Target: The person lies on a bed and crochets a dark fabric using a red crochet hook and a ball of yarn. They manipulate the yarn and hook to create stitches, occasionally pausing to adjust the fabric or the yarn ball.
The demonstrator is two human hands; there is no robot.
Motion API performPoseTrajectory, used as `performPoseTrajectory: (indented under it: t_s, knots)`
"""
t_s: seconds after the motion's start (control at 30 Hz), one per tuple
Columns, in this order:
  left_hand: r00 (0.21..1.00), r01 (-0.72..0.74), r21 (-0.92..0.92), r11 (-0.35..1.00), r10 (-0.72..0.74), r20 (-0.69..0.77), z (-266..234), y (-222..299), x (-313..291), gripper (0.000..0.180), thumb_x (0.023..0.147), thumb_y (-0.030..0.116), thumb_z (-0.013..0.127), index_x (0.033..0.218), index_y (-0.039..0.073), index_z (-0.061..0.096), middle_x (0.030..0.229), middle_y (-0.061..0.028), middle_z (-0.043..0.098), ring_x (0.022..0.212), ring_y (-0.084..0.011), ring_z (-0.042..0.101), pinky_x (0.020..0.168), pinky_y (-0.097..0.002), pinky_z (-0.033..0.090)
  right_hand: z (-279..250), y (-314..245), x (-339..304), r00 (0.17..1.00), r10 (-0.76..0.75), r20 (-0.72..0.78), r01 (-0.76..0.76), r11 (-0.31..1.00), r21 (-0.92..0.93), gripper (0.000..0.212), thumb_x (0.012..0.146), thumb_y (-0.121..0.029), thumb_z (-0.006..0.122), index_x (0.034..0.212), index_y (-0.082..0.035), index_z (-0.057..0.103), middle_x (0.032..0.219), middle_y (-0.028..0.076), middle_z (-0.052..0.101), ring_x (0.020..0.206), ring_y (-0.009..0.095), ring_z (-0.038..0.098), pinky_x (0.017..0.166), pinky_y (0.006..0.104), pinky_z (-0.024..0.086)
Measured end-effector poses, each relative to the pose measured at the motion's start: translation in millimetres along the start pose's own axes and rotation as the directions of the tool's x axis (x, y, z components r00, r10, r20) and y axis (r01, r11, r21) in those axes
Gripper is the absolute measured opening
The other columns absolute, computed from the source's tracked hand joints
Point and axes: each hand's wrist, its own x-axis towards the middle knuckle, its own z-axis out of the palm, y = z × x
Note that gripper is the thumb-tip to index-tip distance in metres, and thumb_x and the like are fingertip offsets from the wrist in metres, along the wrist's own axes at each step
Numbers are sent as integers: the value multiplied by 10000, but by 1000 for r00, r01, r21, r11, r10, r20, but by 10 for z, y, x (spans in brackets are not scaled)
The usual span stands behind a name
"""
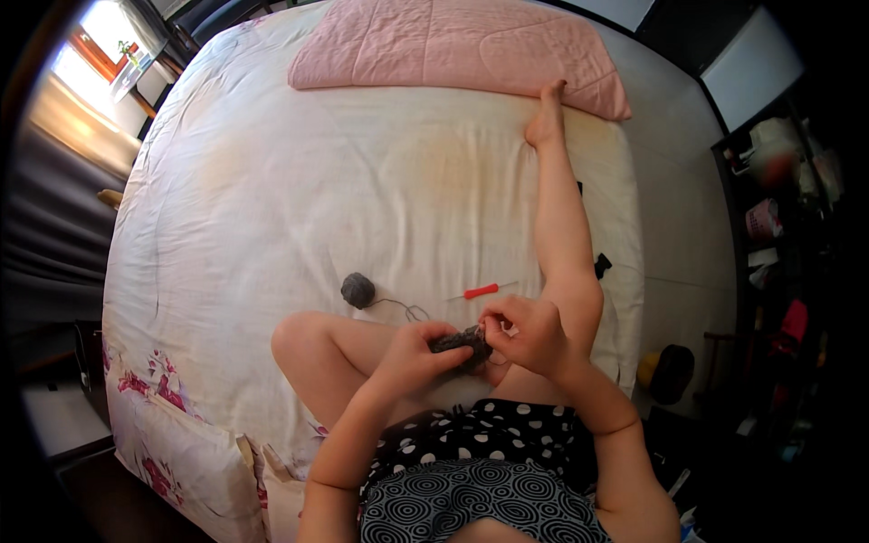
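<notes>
My left hand (415,360) is closed around a small dark grey crocheted or knitted piece (469,347), thumb on top, above my lap. At the piece's right end my right hand (527,337) pinches with thumb and forefinger. Whatever sits between those fingertips is too small to make out. A thin light strand hangs just below them. Beyond my bent left knee lies a ball of grey yarn (358,290), its loose strand curling toward the piece. A crochet hook with a red handle (482,290) rests on the sheet, ahead of both hands.
I sit on a bed with a pale, stained sheet (299,199). A folded pink quilt (434,50) covers its far end, touching my outstretched right foot. Flowered pillows (195,452) are at the near left. Dark shelves (769,226) with assorted things stand past the bed's right edge.
</notes>
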Motion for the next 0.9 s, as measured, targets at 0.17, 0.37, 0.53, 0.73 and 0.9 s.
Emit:
performPoseTrajectory:
  t_s: [0.17, 0.37, 0.53, 0.73, 0.9]
  knots:
    - [1000, 23, -51, 998, -24, -8, -44, -107, 38, 219, 727, 143, 652, 834, -41, 601, 703, -8, 583, 644, -60, 517, 569, -198, 421, -99, 7, 171, 970, 238, -46, -232, 967, 109, 56, 746, -4, 543, 796, -21, 522, 669, 96, 594, 569, 153, 600, 509, 237, 477]
    - [998, 62, -114, 991, -64, -10, -114, -104, 30, 215, 737, 150, 640, 833, -39, 604, 702, -12, 583, 641, -63, 519, 564, -193, 418, -220, 533, 400, 823, 553, -135, -460, 785, 414, 55, 808, -30, 490, 773, 11, 503, 645, 53, 579, 571, 84, 582, 464, 211, 445]
    - [995, 82, -220, 972, -92, -34, -199, -182, 33, 176, 731, 50, 636, 872, -50, 602, 738, -47, 615, 629, -87, 572, 570, -196, 465, -404, 1109, 704, 794, 558, -242, -442, 802, 401, 91, 815, -51, 484, 742, 3, 494, 608, 45, 571, 521, 98, 585, 443, 203, 432]
    - [991, 75, -174, 982, -93, -98, -280, -314, 80, 136, 735, 64, 629, 821, -37, 602, 721, -38, 604, 626, -93, 557, 564, -207, 452, -395, 2170, 1016, 746, 531, -401, -539, 836, 104, 85, 791, -84, 524, 730, -26, 512, 584, 58, 584, 468, 137, 599, 441, 225, 441]
    - [989, 62, -201, 978, -87, -117, -282, -270, 40, 192, 738, 114, 626, 840, -47, 611, 730, -48, 604, 665, -104, 543, 591, -223, 432, -669, 2066, 1346, 711, 667, -222, -701, 697, -153, 177, 816, -164, 507, 932, -30, 511, 1137, 179, 476, 959, 231, 552, 684, 337, 478]
